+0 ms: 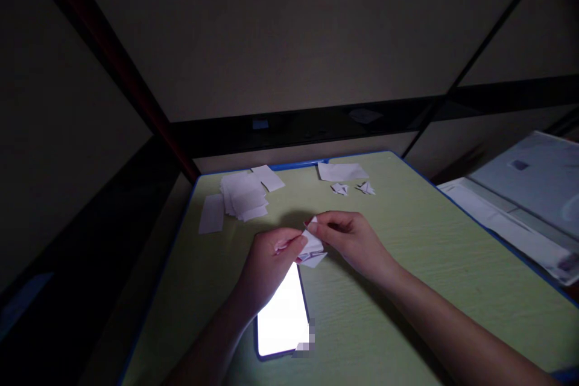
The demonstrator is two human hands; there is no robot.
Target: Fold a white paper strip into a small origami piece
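A small folded piece of white paper is held between both hands above the table. My left hand pinches its left side with thumb and fingers. At the paper's upper tip, the thumb and forefinger of my right hand are closed on it. Loose folded flaps stick out at its lower edge. Below my left hand lies a phone with a bright white screen, its top part hidden by the hand. Past my right hand sit two small folded paper shapes.
A fanned pile of white paper sheets lies at the table's back left, with single sheets beside it. Another sheet rests at the back right. The green table has a blue edge and a panelled wall behind. White boxlike things stand at right.
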